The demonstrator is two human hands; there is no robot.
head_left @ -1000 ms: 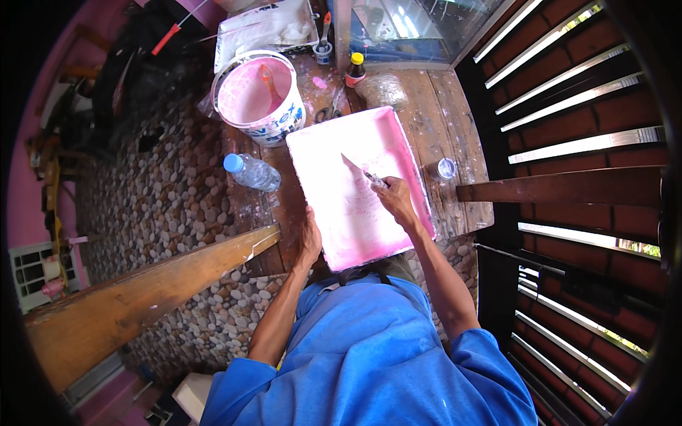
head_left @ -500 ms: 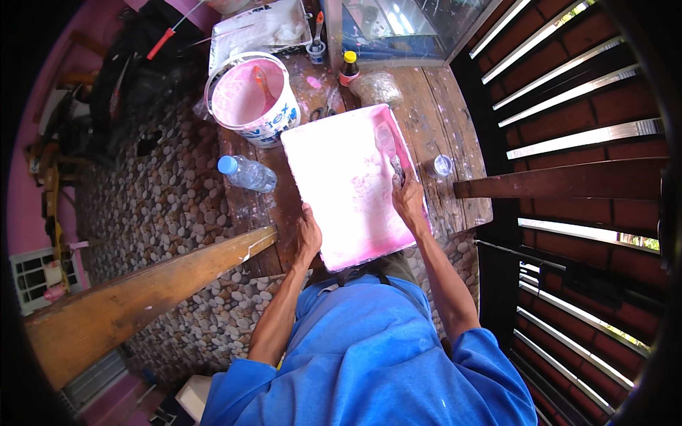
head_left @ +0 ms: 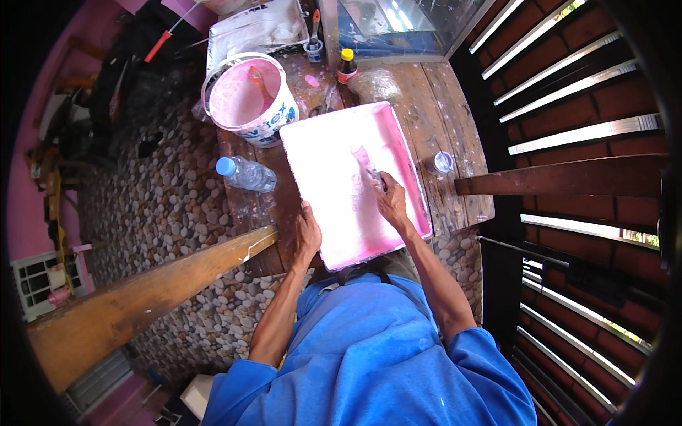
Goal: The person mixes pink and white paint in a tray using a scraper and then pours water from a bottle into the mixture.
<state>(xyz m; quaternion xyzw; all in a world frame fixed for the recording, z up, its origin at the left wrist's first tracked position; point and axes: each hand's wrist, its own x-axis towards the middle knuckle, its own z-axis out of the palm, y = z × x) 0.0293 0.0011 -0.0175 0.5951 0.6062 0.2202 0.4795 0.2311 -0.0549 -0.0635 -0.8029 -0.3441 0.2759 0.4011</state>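
A paint tray (head_left: pixel 406 160), white and coated with pink paint, lies on the wooden table just in front of me. My left hand (head_left: pixel 307 230) grips its left edge near the close corner, thumb at the rim. Over the tray's middle, my right hand (head_left: pixel 393 201) is closed around the handle of a paintbrush (head_left: pixel 364 162). The brush's flat end is smeared with pink and points away from me, against the tray's bottom. Glare washes out much of the paint surface.
Left of the tray stand a white bucket (head_left: pixel 282 122) with a red-handled brush inside and a plastic bottle (head_left: pixel 253 175). A small cup (head_left: pixel 442 163) sits to the right. Beyond are a yellow-capped bottle (head_left: pixel 347 67) and another tray (head_left: pixel 259 28). A wooden beam (head_left: pixel 156 291) juts in.
My right hand has moved the paintbrush from the tray's right side leftward to its middle. My left hand keeps its hold on the edge.
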